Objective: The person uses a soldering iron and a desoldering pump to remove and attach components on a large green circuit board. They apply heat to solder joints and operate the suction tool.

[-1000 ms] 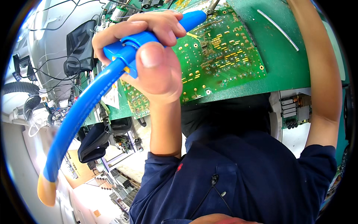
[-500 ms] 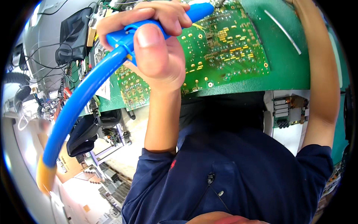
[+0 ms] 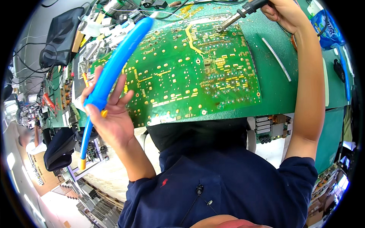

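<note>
A blue solder sucker with a pale tip and a yellow-ended rod is in my left hand. The thumb and forefinger hold it while the other fingers spread apart. It stands tilted over the left part of a large green circuit board, its tip pointing up and away. My right hand, at the upper right, is closed round the dark handle of a soldering iron. The iron's metal end is at the far right part of the board, among the pads; whether it touches is hard to tell.
On the green mat right of the board lies a thin silver rod. Beyond my right forearm are a blue packet and a blue stick. Loose parts crowd the far left, near a black bag. A chair stands lower left.
My left hand has drawn the solder sucker away from the board's far side toward the left, and its tip now points upward. The iron and my right hand show more fully.
</note>
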Demonstrator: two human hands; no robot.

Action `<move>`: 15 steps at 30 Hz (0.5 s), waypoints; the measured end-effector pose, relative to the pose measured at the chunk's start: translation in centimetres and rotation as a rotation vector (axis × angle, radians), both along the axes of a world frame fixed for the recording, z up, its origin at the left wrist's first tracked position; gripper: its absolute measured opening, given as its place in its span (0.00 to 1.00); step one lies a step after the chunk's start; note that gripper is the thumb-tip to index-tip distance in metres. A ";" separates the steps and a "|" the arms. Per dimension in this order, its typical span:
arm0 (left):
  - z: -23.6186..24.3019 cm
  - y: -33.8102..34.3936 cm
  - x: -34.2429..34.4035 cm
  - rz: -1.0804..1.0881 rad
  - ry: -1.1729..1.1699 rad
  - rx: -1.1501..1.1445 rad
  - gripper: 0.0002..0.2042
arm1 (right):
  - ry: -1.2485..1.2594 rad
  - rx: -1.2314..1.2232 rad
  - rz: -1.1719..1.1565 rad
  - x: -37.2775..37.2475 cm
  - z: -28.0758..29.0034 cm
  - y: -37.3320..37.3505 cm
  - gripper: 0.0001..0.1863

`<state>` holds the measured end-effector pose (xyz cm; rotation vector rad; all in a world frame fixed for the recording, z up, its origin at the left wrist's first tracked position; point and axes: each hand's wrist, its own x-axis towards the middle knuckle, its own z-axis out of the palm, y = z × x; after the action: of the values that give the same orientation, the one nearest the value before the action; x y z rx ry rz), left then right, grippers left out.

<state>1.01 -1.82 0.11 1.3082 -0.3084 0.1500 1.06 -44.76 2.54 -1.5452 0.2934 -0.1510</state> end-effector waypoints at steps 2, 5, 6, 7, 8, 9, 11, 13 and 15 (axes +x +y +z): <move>-1.0 1.3 0.2 -0.042 0.051 -0.142 0.20 | -0.041 -0.009 -0.020 -0.2 -0.1 0.1 0.09; -1.4 1.8 0.2 -0.041 0.052 -0.241 0.17 | -0.086 -0.131 -0.051 -0.6 0.3 0.9 0.11; -1.4 2.1 0.2 -0.099 0.071 -0.291 0.17 | -0.081 -0.175 -0.008 -0.7 0.5 0.7 0.11; -1.3 2.2 0.2 -0.149 0.071 -0.317 0.17 | -0.075 -0.219 0.035 -0.8 0.8 0.4 0.12; -1.3 2.1 0.1 -0.169 0.069 -0.306 0.17 | -0.099 -0.217 0.021 -0.7 0.6 0.3 0.12; -1.2 2.2 0.0 -0.190 0.062 -0.294 0.17 | -0.128 -0.213 0.005 -0.5 0.5 0.4 0.13; -1.5 2.4 -0.2 -0.211 0.048 -0.266 0.18 | -0.163 -0.169 0.066 -0.4 0.4 0.0 0.15; -2.0 2.5 -0.3 -0.283 0.025 -0.290 0.19 | -0.182 -0.085 0.217 -0.2 0.7 -0.8 0.16; -1.9 2.7 -0.5 -0.223 0.049 -0.263 0.19 | -0.221 -0.249 0.101 -0.6 0.3 0.0 0.18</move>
<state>0.47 0.92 -1.79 1.0082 -0.3773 -0.0302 0.48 -44.77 2.83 -1.7679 0.0211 -0.2854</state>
